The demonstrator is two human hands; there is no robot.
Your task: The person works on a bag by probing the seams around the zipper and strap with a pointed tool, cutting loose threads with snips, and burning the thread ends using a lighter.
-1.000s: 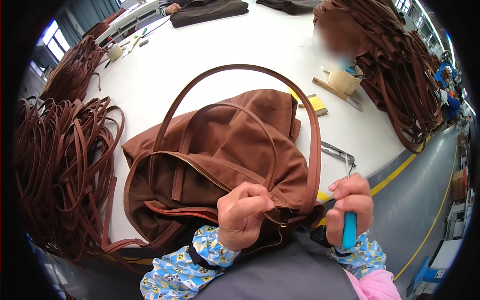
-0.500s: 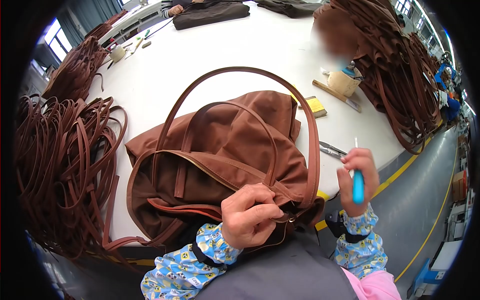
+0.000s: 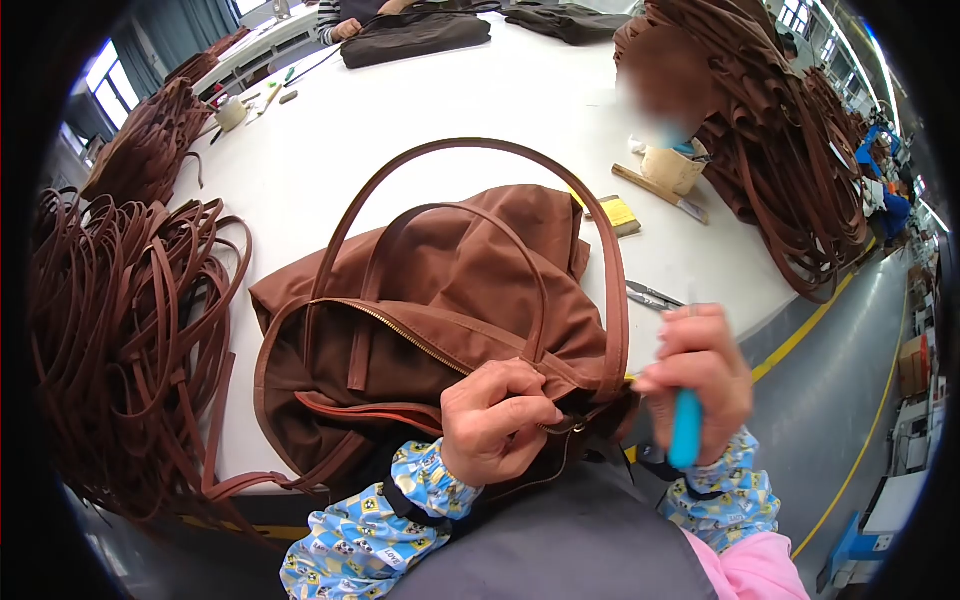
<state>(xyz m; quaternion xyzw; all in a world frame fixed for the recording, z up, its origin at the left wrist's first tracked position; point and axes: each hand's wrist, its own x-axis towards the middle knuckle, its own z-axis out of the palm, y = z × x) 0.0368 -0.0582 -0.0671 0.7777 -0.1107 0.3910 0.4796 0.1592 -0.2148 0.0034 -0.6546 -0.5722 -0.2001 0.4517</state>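
Note:
A brown handbag (image 3: 470, 265) with two long handles lies on the table's near edge, its gold zipper (image 3: 405, 343) undone and the dark interior showing. My left hand (image 3: 500, 420) is closed on the bag's edge near the right end of the zipper, thumb and fingers pinched together. Just right of the bag, my right hand (image 3: 705, 385) is wrapped round a blue-handled tool (image 3: 685, 430), handle end down. Motion blurs this hand, and the tool's thin shaft is barely visible. A small metal ring (image 3: 578, 428) shows by my left fingertips.
Brown straps (image 3: 130, 340) are heaped at left; more brown bags (image 3: 770, 130) pile at right. Tweezers (image 3: 655, 296), a brush (image 3: 660, 193), a yellow block (image 3: 618, 215) and a pot (image 3: 672, 168) lie on the white table (image 3: 450, 95). Across it, a person's hand (image 3: 348, 28) is near dark fabric (image 3: 415, 42).
My right hand has moved slightly left and down toward the bag with the blue-handled tool, now blurred. My left hand keeps its pinch on the bag. The view has shifted a little.

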